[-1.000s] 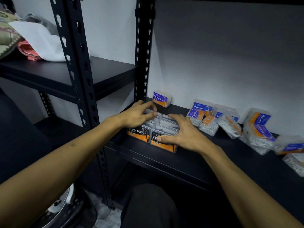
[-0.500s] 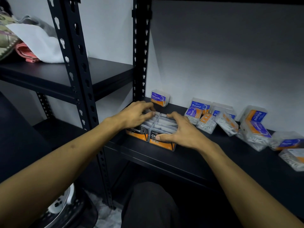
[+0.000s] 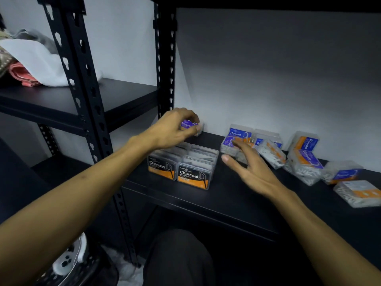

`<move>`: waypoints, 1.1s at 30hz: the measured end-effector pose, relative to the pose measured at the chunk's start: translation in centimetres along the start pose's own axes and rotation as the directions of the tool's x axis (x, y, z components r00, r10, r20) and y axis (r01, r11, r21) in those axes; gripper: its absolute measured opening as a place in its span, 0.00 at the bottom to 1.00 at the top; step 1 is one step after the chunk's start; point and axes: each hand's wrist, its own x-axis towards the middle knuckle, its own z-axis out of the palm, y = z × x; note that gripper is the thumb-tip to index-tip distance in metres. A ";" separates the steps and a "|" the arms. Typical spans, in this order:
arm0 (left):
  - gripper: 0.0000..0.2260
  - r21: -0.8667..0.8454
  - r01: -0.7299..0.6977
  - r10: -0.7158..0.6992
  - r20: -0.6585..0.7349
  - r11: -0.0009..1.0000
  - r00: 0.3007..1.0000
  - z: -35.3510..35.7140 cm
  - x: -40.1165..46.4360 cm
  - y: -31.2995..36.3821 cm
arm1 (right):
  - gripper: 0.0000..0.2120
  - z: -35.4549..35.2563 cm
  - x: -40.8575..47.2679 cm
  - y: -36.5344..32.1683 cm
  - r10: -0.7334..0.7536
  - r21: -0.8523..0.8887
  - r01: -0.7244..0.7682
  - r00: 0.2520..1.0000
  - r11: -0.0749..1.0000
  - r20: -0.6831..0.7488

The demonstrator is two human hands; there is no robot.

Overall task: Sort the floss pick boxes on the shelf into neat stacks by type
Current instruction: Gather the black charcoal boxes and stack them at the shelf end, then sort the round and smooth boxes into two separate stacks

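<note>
Two rows of clear Charcoal boxes (image 3: 193,172) with orange labels stand side by side at the front left of the black shelf (image 3: 237,195). Behind them, my left hand (image 3: 175,129) is closed around a small purple Smooth box (image 3: 190,125) by the wall. My right hand (image 3: 249,164) hovers open, fingers spread, over a Smooth box (image 3: 227,146) at the near end of a loose pile. Round boxes (image 3: 239,133) with blue labels and other Smooth boxes (image 3: 307,162) lie scattered to the right.
A black upright post (image 3: 165,58) stands just left of the boxes. A higher shelf (image 3: 61,100) to the left holds folded cloths (image 3: 31,62). My knee (image 3: 181,256) sits below the shelf edge. More tipped boxes (image 3: 358,193) lie at the far right.
Both hands left the Charcoal boxes. The left hand moved back and closed on the Smooth box by the wall. The right hand swung right toward the loose pile.
</note>
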 end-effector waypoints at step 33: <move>0.30 0.139 0.237 -0.244 0.033 0.961 0.969 18.5 1.4 12.3 | 0.31 -5.1 -7.1 9.5 0.134 -0.486 -0.170 0.985 0.857 -0.109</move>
